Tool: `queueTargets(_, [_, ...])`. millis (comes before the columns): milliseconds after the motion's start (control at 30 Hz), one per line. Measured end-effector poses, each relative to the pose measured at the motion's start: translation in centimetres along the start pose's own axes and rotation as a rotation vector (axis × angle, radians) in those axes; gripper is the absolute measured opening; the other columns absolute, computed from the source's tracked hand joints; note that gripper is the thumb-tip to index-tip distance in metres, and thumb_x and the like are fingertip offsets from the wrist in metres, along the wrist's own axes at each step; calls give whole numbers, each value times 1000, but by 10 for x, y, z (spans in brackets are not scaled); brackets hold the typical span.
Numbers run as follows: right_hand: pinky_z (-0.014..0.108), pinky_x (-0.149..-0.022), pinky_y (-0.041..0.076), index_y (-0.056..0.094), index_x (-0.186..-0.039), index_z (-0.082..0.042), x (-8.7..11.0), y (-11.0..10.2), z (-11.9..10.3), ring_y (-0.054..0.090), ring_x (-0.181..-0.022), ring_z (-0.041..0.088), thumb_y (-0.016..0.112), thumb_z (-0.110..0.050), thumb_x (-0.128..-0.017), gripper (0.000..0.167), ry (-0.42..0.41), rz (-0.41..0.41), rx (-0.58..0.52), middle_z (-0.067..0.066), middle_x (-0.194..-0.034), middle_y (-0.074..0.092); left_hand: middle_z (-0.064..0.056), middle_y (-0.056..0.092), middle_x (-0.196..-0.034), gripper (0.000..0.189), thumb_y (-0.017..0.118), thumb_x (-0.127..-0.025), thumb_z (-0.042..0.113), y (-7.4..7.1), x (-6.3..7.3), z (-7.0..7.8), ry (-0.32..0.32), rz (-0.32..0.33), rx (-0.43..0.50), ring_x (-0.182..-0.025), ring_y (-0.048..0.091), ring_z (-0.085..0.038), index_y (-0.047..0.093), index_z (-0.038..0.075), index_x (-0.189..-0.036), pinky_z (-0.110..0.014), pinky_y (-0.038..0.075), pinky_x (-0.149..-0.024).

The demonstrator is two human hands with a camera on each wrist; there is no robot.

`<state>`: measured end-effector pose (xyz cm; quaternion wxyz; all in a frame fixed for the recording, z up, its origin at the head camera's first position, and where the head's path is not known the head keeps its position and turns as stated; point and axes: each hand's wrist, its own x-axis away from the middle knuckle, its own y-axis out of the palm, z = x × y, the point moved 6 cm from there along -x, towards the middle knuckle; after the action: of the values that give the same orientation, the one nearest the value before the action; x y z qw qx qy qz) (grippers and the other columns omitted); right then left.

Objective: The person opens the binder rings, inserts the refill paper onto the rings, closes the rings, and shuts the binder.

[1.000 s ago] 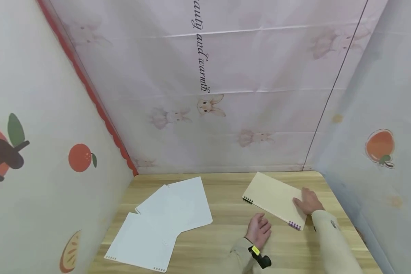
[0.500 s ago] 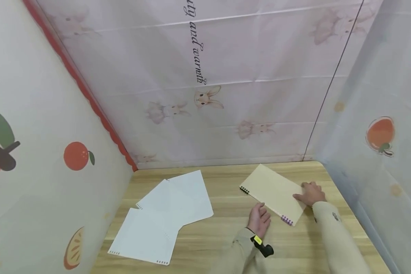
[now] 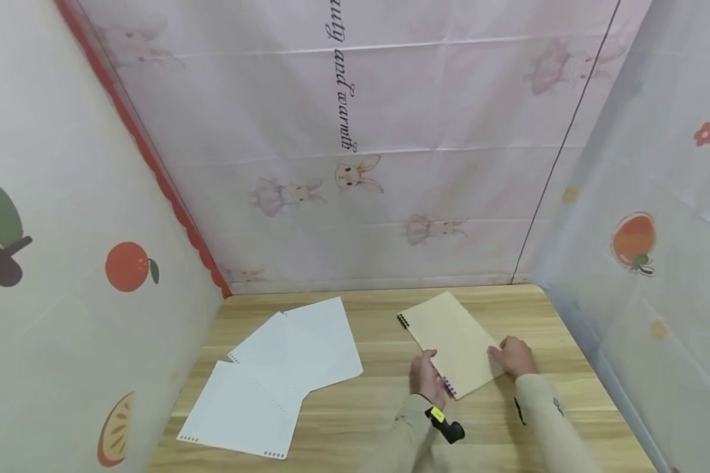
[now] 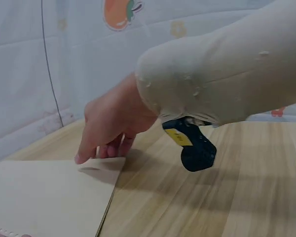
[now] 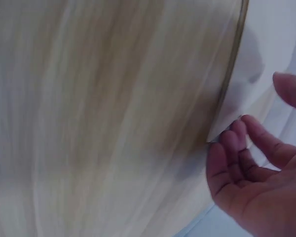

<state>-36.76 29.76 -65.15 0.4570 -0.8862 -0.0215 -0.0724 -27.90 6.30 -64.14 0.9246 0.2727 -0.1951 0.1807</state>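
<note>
A cream-covered spiral notebook (image 3: 454, 341) lies slanted on the wooden table, with a black coil (image 3: 403, 321) at one end of its spine and a purple coil (image 3: 449, 387) at the other. My left hand (image 3: 427, 379) holds the spine edge beside the purple coil, its thumb at the cover's rim and its fingers partly hidden. At the opposite edge, my right hand (image 3: 513, 357) grips a corner. In the left wrist view the right thumb presses on the cover (image 4: 44, 192). Curled fingers (image 5: 230, 140) meet the notebook's edge in the right wrist view.
Several white punched sheets (image 3: 272, 381) overlap on the left part of the table (image 3: 355, 420). Printed fabric walls (image 3: 307, 249) stand behind the table and along both sides. A black wrist camera mount (image 3: 446, 428) sits at the left cuff.
The notebook has turned clockwise and slid left toward my left hand. My right hand has moved left with it, and my left hand has come onto the spine edge.
</note>
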Motion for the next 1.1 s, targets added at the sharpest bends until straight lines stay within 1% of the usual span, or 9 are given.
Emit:
queueTargets(67, [53, -79, 56, 62, -109, 19, 9, 3, -6, 67, -88, 41, 60, -27, -98, 47, 33, 0, -31, 34, -100, 68, -12, 48, -97, 25, 66, -90, 26, -7, -4, 4, 8, 19, -17, -96, 49, -29, 53, 6, -100, -44, 49, -87])
queueTargets(133, [49, -74, 56, 64, -105, 16, 18, 6, -10, 66, -84, 38, 58, -29, -99, 46, 78, -8, -76, 29, -94, 69, -6, 46, -88, 23, 65, -90, 27, -14, -7, 9, 3, 10, -49, -79, 44, -20, 51, 9, -93, -31, 41, -73])
queueTargets(233, [39, -64, 51, 65, -99, 11, 34, 13, -11, 62, -77, 30, 57, -32, -100, 44, 143, -33, -140, 21, -87, 68, -1, 47, -89, 27, 62, -91, 29, -23, -12, 14, -28, -51, -115, -71, 36, -13, 54, 5, -102, -25, 34, -67])
queueTargets(367, [33, -60, 46, 66, -109, 12, 54, 19, -17, 60, -78, 27, 57, -36, -101, 50, 181, -74, -197, 24, -97, 70, -24, 60, -125, 58, 56, -95, 34, -37, -15, 21, -64, -139, -216, -95, 58, -25, 52, -7, -136, -37, 48, -87])
queueTargets(433, [32, -59, 45, 67, -112, 11, 63, 22, -23, 60, -78, 25, 58, -38, -100, 52, 168, -76, -220, 23, -101, 72, -32, 54, -141, 66, 55, -96, 36, -45, -15, 25, -80, -179, -251, -118, 57, -36, 47, -9, -143, -50, 43, -106])
queueTargets(533, [32, -57, 42, 72, -105, 7, 77, 28, -32, 55, -71, 21, 58, -40, -101, 49, 149, -89, -250, 18, -93, 74, -34, 47, -150, 71, 54, -98, 36, -55, -13, 30, -79, -248, -284, -137, 49, -46, 40, -12, -148, -63, 34, -117])
queueTargets(700, [31, -54, 40, 74, -96, 4, 100, 39, -43, 52, -65, 19, 59, -40, -100, 47, 149, -90, -227, 11, -83, 73, -32, 55, -144, 65, 55, -97, 31, -70, -9, 31, -83, -297, -333, -131, 59, -42, 44, -12, -145, -52, 49, -110])
queueTargets(900, [30, -60, 44, 76, -96, 5, 123, 56, -52, 59, -71, 19, 58, -42, -101, 50, 156, -93, -263, 9, -81, 74, -34, 42, -152, 65, 60, -96, 31, -92, -6, 37, 7, -228, -523, -138, 47, -47, 48, -12, -143, -58, 42, -115])
queueTargets(1100, [30, -64, 49, 74, -103, 9, 145, 70, -61, 62, -73, 18, 58, -40, -102, 52, 132, -81, -284, 6, -80, 75, -16, 69, -118, 49, 56, -100, 29, -111, 0, 40, -7, -307, -692, -101, 67, -23, 57, -4, -136, -37, 56, -91])
